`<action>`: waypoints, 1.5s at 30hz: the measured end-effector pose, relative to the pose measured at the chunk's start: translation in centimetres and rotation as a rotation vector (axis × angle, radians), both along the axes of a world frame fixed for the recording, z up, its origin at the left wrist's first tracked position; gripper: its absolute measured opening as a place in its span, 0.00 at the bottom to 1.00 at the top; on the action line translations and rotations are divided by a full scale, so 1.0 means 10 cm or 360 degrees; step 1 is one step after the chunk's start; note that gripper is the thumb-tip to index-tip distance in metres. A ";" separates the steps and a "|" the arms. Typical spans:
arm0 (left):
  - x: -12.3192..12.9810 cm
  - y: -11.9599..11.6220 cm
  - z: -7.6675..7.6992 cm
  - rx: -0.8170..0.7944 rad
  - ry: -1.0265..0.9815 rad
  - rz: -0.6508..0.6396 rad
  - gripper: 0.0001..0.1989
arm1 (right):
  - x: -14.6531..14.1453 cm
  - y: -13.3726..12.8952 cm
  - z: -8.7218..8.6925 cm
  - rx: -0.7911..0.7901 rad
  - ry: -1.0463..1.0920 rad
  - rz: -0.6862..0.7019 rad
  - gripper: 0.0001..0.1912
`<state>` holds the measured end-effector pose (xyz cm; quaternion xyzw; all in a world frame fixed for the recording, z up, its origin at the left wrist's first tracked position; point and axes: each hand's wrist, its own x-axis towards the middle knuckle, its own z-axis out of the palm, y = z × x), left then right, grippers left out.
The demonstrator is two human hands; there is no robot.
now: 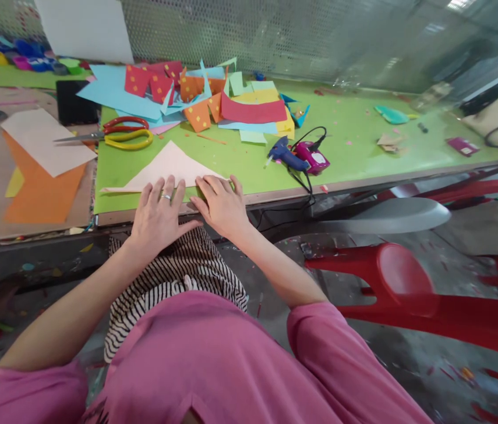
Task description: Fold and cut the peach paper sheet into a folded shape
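Note:
A pale pink sheet of paper (167, 166), folded into a triangle, lies on the green tabletop (350, 147) at its front edge. My left hand (157, 212) rests flat on the paper's lower edge, fingers spread, with a ring on one finger. To its right, my right hand (222, 203) lies over the right part of that same edge with its fingers apart. Neither hand grips the paper; both press on it from above. Scissors (128, 134) with red and yellow handles lie open, just behind the paper's left side.
Cut coloured papers (249, 112) are heaped at the back. A blue glue gun (288, 154) and a magenta box (313, 158) with a black cable sit to the right. Orange paper (50, 197) lies at left. Red plastic chairs (403, 277) stand beside me.

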<state>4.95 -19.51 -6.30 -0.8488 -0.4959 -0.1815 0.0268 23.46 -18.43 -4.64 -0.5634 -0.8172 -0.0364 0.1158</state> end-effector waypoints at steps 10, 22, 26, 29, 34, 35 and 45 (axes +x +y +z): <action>-0.03 0.02 0.03 -0.0144 0.0046 0.0031 0.51 | 0.11 -0.04 -0.08 0.0019 -0.0029 0.0031 0.32; -1.09 -0.15 0.09 -0.0144 0.0128 0.0233 0.56 | 0.13 0.04 -0.20 0.0181 0.0042 0.0073 0.32; -1.05 -0.30 0.24 -0.0004 0.0038 0.0494 0.49 | 0.10 0.04 -0.19 0.0173 0.0068 0.0079 0.33; -0.65 -0.26 0.27 0.0092 -0.0041 0.0359 0.46 | 0.10 0.04 -0.18 0.0167 0.0067 0.0073 0.32; -0.04 0.00 0.11 -0.0104 -0.0001 0.0141 0.44 | 0.13 0.02 -0.10 0.0064 0.0031 0.0065 0.32; 0.00 0.03 0.07 -0.0117 0.0008 0.0144 0.44 | 0.11 0.01 -0.08 0.0062 0.0033 0.0058 0.32; -0.17 0.02 -0.07 -0.0056 0.0020 0.0059 0.37 | -0.27 -0.05 -0.10 0.0083 0.0115 0.0257 0.35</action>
